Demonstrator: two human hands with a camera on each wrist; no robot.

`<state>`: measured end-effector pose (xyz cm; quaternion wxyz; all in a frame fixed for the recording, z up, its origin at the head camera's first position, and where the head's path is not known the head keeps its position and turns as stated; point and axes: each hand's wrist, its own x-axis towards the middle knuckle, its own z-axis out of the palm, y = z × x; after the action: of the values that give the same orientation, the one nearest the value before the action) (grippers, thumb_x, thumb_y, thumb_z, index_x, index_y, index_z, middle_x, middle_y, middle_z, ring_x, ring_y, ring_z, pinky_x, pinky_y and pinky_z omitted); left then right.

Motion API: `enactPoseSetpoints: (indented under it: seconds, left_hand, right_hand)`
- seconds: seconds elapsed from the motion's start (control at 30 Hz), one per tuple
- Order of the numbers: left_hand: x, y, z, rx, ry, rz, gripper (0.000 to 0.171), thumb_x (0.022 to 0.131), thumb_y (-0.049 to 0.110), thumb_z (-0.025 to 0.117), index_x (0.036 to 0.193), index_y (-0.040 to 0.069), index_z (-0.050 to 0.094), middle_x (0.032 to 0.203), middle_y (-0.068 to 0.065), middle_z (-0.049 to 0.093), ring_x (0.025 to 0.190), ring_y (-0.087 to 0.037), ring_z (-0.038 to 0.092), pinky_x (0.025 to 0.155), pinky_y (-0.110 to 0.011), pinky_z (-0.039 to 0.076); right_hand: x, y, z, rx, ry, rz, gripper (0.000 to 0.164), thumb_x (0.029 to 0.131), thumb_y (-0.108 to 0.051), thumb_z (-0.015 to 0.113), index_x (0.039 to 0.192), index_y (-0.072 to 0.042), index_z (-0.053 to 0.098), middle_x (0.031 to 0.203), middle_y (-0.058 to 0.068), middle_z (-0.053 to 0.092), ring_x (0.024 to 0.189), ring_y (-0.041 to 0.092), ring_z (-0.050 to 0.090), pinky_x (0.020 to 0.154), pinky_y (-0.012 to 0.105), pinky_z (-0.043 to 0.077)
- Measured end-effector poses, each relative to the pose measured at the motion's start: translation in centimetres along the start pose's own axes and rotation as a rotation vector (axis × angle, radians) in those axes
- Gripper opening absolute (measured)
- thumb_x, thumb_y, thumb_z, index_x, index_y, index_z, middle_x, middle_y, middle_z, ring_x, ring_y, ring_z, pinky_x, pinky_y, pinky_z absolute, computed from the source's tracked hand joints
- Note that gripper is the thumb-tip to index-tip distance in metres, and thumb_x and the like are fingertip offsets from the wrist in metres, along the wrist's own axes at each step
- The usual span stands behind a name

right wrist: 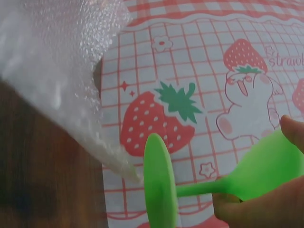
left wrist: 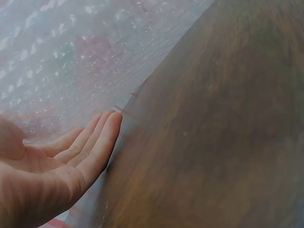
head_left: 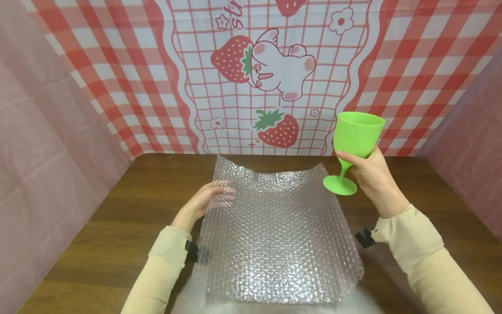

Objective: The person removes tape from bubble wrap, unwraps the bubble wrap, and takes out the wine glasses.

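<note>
A bright green goblet point(head_left: 357, 135), bowl up and slightly tilted, is held off the table in my right hand point(head_left: 375, 181). The fingers and thumb point(right wrist: 293, 132) go round the lower bowl near the stem; the round foot point(right wrist: 160, 183) hangs free. A clear sheet of bubble wrap point(head_left: 280, 235) spreads across the middle, its far corners lifted. At its left edge, my left hand point(head_left: 205, 198) has its fingers beneath the film, showing through it. In the left wrist view those fingers point(left wrist: 97, 147) are nearly straight and held together, and no grip on the sheet shows.
The brown wooden table point(head_left: 106, 237) extends on both sides of the bubble wrap. Behind it hangs a red-and-white checked cloth point(head_left: 157, 87) with strawberry prints. Pink cloth point(head_left: 51, 144) hangs at the left and right sides. Each wrist wears a small black camera point(head_left: 364, 238).
</note>
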<state>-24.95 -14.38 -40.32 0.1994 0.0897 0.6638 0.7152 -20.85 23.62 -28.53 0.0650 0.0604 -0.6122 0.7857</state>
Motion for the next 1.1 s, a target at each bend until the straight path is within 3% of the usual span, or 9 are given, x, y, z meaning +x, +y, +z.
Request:
enactPoseSetpoints:
  seconds: [1.1]
  left_hand:
    - [0.0, 0.1, 0.1, -0.042, 0.01, -0.013, 0.044, 0.093, 0.004, 0.036, 0.135, -0.007, 0.031, 0.122, -0.027, 0.052, 0.089, -0.018, 0.064, 0.086, -0.039, 0.052]
  right_hand:
    - [-0.2, 1.3, -3.3, 0.022, 0.057, -0.09, 0.043, 0.079, 0.012, 0.06, 0.113, -0.012, 0.049, 0.093, -0.003, 0.059, 0.08, 0.008, 0.057, 0.065, 0.019, 0.051]
